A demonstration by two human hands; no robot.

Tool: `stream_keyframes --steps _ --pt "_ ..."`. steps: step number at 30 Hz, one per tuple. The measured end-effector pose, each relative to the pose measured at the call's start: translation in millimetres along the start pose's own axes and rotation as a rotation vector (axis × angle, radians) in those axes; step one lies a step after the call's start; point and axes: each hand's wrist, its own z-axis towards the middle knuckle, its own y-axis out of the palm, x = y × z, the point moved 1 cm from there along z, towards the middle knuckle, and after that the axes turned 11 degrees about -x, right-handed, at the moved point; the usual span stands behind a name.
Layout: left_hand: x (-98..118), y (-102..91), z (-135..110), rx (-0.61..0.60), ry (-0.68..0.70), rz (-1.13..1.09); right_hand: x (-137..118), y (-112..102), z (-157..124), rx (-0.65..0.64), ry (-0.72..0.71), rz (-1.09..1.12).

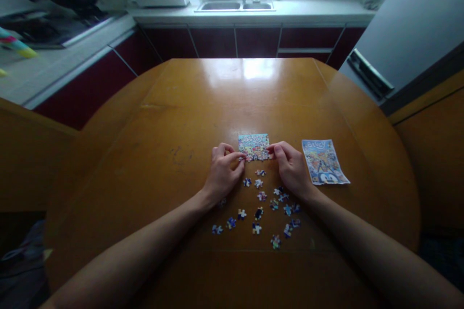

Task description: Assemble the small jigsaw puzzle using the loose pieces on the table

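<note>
Here, the partly joined puzzle (253, 142) lies between my two hands. My left hand (224, 171) is curled, fingertips at its lower left corner; my right hand (293, 166) is curled at its right edge. Whether either pinches a piece, I can't tell. Loose pieces (262, 196) scatter between my forearms; a printed sheet (322, 159) lies just right of my right hand.

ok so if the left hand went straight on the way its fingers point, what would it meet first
Most likely the partly assembled puzzle: the left hand has its fingertips at the lower left corner, though exact contact is unclear.
</note>
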Motion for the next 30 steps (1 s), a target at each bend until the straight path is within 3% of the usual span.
stream_keyframes --steps 5,14,24,27,30 --pt "-1 -2.9 3 0.078 -0.079 -0.107 0 0 -1 0.000 -0.001 -0.004" --pt "3 -1.3 0 -0.078 -0.068 0.047 -2 -3 1 0.017 0.003 -0.019" --pt "5 -2.8 -1 -0.086 -0.071 0.071 11 -3 3 0.102 -0.016 -0.024" --pt "8 -4.0 -1 -0.087 -0.075 0.083 15 -6 5 0.102 -0.017 -0.116" --pt "14 -6.0 -2 -0.120 -0.076 0.179 14 -8 5 0.017 -0.064 -0.328"
